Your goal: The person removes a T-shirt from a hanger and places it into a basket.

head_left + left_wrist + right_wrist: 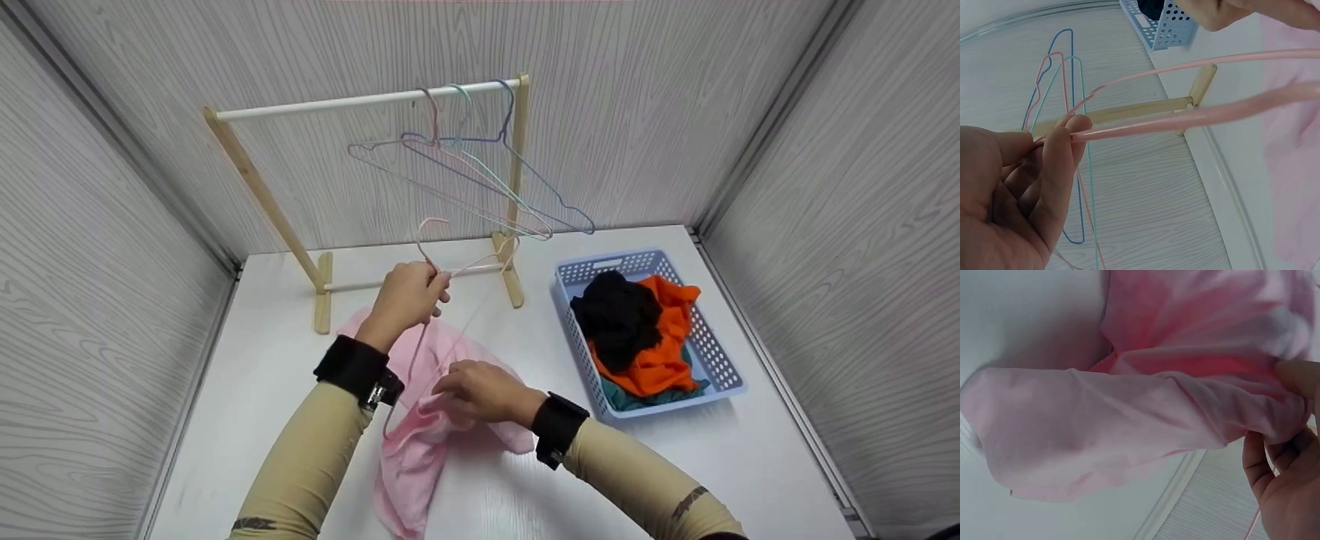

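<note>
My left hand [407,296] pinches a pink wire hanger [421,241] just below its hook, thumb against fingertips, and holds it tilted over the table. In the left wrist view the two pink arms of the hanger [1196,116] spread away from the fingers. A pink garment [409,465] lies rumpled beneath, partly covered by both hands. My right hand [487,391] grips an edge of it between thumb and fingers. The right wrist view shows that cloth [1072,422] lifted in folds, while the hanger's lower end overlaps the garment in the head view.
Behind stands a wooden rack with a white rail [322,107]. A pink hanger [433,116], a mint hanger [466,112] and a blue hanger [508,112] hang at its right end. On the right, a blue basket [574,330] contains black [616,319], orange [675,307] and green cloth [637,400].
</note>
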A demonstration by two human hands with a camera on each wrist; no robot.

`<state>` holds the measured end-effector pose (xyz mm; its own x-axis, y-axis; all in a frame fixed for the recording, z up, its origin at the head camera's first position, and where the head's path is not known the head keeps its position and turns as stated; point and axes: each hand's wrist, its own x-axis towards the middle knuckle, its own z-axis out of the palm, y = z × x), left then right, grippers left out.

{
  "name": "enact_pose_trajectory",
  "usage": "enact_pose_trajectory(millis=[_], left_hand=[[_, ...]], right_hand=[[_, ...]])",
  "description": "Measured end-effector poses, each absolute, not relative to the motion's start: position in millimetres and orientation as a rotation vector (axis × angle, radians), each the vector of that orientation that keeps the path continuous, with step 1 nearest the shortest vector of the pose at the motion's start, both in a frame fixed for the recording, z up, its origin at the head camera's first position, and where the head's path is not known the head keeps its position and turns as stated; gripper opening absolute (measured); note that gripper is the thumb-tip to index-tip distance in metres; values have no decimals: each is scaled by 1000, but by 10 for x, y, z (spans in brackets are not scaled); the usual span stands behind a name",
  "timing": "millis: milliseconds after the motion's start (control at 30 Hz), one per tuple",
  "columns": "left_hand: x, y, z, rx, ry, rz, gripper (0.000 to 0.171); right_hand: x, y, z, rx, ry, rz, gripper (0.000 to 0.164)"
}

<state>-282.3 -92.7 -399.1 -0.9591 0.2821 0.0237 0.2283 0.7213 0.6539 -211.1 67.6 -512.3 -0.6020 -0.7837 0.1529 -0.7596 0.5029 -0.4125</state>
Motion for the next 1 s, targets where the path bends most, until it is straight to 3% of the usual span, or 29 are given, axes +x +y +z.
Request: enact_pose_trajectory(millis=[267, 700, 1000], left_hand=[[-2804, -1094, -3979, 331, 2841, 958, 34], [-2910, -1565, -4038, 41, 2669, 1107, 31], [-3050, -1699, -3713, -36, 2651, 1211, 40]], right_hand=[[-2166, 952, -5169, -1173, 2670, -749, 24], [-2177, 1918, -5424, -907, 2690, -795, 22], [-2223, 2178, -5346, -607, 2673, -712, 22]])
